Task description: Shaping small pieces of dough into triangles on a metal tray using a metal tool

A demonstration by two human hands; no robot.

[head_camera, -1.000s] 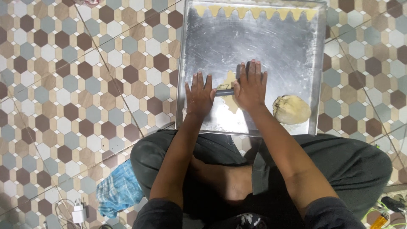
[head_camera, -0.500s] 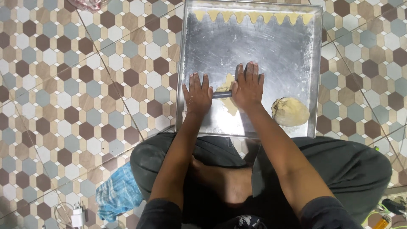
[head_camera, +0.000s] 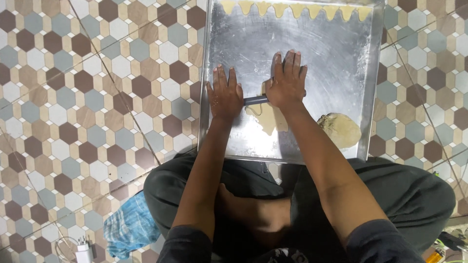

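1. Over the last second the two hands have barely shifted: both were already pressed flat on the dark rolling pin (head_camera: 255,100), and the pin remains over the same patch of flattened dough (head_camera: 267,118) near the middle of the metal tray (head_camera: 336,53). Judged from that, the dough is being rolled thin in short strokes and the sheet is only partly spread.

2. The left hand (head_camera: 225,95) lies palm down, fingers straight and spread, pointing toward the tray's far edge; its grip is open, resting on the pin's left end rather than closed round it.

3. The right hand (head_camera: 287,83) matches it, palm flat and fingers extended, covering the pin's right end and part of the dough sheet; its grip is likewise open and pressing.

4. Both forearms run straight out from the seated person's crossed legs, elbows extended.

5. A lump of unrolled dough (head_camera: 340,129) sits near the tray's near right corner, apart from the hands. A row of cut pointed dough pieces (head_camera: 292,9) lines the far edge.

6. The tray rests on a hexagon-tiled floor (head_camera: 87,97); a blue cloth (head_camera: 127,226) and a white plug adapter (head_camera: 83,251) lie beside the person's left knee.
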